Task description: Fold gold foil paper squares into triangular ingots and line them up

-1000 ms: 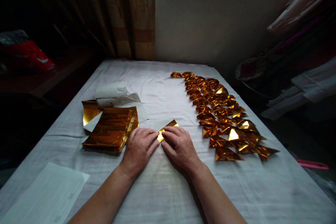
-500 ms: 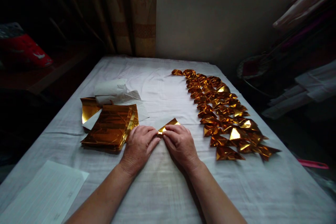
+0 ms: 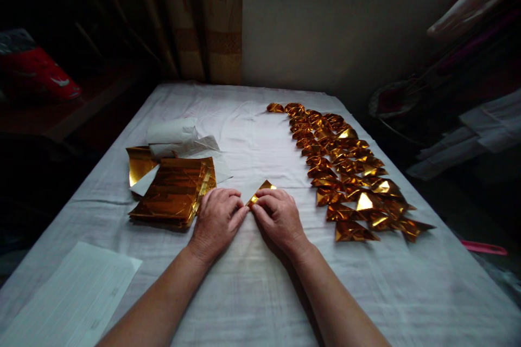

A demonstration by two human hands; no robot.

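A small sheet of gold foil paper (image 3: 260, 190), partly folded, lies between my hands at the middle of the cloth-covered table. My left hand (image 3: 220, 219) pinches its near left corner, thumb and fingers together. My right hand (image 3: 279, 217) has its fingertips closed on the near right part, covering much of the sheet. Left of my left hand sits a stack of gold foil paper (image 3: 171, 190). To the right, several folded gold foil pieces (image 3: 325, 162) stand in slanting rows.
Crumpled white paper (image 3: 175, 135) lies behind the stack. A lined paper sheet (image 3: 73, 293) is at the near left of the white tablecloth (image 3: 244, 293). A red container (image 3: 36, 73) stands off to the left. A pink handle (image 3: 484, 248) shows beyond the right edge.
The fingers of both hands have shifted slightly on the gold foil paper, and its near edge is less visible. The view has tilted a little; the stack and rows are unchanged.
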